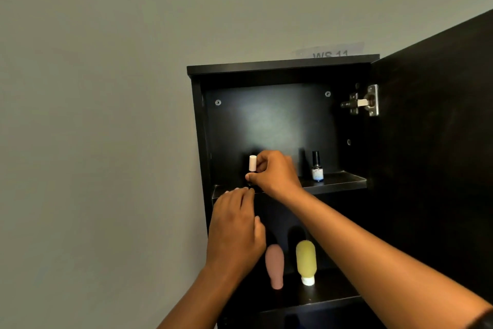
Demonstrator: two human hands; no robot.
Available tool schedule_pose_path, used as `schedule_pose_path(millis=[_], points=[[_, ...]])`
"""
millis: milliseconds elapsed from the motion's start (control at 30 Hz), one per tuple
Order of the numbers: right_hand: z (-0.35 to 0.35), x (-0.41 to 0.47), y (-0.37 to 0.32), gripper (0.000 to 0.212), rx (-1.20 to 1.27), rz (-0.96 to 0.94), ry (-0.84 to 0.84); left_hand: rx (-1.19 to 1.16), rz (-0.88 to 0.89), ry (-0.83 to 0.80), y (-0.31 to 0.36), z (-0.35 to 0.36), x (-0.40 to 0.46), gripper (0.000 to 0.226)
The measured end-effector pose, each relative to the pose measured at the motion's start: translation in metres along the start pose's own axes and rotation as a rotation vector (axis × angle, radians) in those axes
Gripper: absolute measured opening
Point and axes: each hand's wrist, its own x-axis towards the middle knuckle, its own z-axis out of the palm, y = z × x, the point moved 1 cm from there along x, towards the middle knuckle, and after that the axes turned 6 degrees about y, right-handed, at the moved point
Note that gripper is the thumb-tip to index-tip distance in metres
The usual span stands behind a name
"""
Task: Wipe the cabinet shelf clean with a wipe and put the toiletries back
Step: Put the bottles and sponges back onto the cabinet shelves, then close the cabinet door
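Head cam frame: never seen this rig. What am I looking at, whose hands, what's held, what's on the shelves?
No machine here: a person wears one wide-angle camera on the head, looking forward and down at their own bare hands. They face a dark wall cabinet with its door swung open to the right.

The right hand pinches a small white-capped bottle at the upper shelf. The left hand holds nothing; its fingertips reach the shelf's front edge.

A black-capped small bottle stands on the same shelf. On the lower shelf, a pink squeeze bottle and a yellow squeeze bottle stand cap-down. No wipe is visible.
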Motion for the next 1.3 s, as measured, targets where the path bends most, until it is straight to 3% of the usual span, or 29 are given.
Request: schedule_pose_path(millis=[333,433,500,700,867,1000,1300], points=[[0.019,0.008,0.004,0.025,-0.037,-0.03,-0.034,-0.041,-0.002,-0.041,-0.003,0.005,-0.004,0.067],[0.012,0.001,0.005,0.042,-0.004,-0.01,-0.02,-0.079,0.003,-0.064,-0.003,0.003,-0.004,0.069],[0.002,-0.006,0.004,0.049,0.027,-0.013,0.016,-0.104,0.01,-0.078,-0.003,0.001,-0.003,0.071],[-0.05,-0.046,-0.013,0.032,0.101,-0.012,0.177,-0.221,0.021,-0.054,0.01,-0.014,-0.004,0.077],[-0.101,-0.098,-0.022,0.031,0.193,-0.058,0.327,-0.512,0.03,0.009,0.047,-0.039,-0.017,0.068],[-0.146,-0.165,-0.017,0.031,0.045,-0.124,0.447,-0.736,0.148,-0.027,0.098,-0.04,-0.057,0.072],[-0.257,-0.329,0.024,0.03,-0.381,-0.161,0.719,-1.12,0.239,-0.115,0.235,-0.045,-0.183,0.082]])
